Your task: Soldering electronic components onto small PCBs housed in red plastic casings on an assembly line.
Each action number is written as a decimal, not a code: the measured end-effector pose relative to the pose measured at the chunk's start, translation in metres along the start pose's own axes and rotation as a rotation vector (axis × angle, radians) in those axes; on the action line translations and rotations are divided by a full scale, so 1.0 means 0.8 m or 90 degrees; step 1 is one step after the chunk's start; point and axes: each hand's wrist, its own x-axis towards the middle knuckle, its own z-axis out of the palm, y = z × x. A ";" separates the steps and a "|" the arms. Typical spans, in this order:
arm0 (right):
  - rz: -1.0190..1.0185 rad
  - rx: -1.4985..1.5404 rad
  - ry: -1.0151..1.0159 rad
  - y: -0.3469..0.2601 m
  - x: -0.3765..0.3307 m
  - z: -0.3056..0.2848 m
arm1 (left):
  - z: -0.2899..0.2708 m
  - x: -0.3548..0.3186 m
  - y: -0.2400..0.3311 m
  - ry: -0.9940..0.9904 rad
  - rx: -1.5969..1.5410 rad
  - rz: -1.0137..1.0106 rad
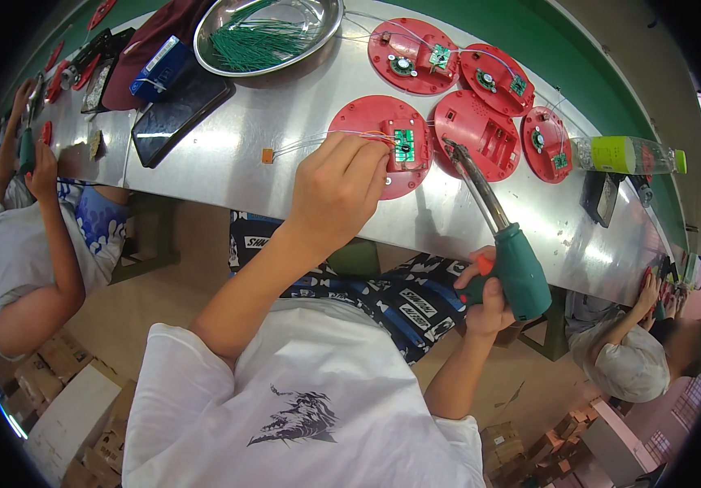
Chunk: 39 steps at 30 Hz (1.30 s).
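My left hand (pixel 341 189) is closed in a pinch over a round red plastic cover (pixel 399 180), at the ends of some thin wires (pixel 318 140). Its fingertips sit beside a small green circuit board (pixel 403 146) on that cover. The wires trail left to a small orange-brown piece (pixel 267 155) on the table. In my right hand (pixel 487 301) is a green soldering gun (pixel 523 275) with a red trigger. Its metal tip points up and left over another red cover (pixel 493 134), right of the board; whether it touches that cover I cannot tell.
More red covers (pixel 414 77) with boards and wires lie behind. A metal bowl (pixel 330 20) of green wires stands at the back, near a dark tablet-like device (pixel 173 122) and blue box (pixel 155 69). A bottle (pixel 619 154) lies at right. Co-workers (pixel 45 260) sit on both sides.
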 end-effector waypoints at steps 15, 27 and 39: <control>0.003 0.221 0.207 0.026 0.096 -0.040 | -0.027 0.034 0.028 -0.039 0.083 -0.027; 0.071 0.235 0.352 0.042 0.115 -0.029 | -0.033 0.241 -0.017 -0.329 -0.156 -0.115; 0.084 0.233 0.370 -0.006 0.098 -0.044 | 0.269 0.441 -0.266 -0.232 0.401 0.025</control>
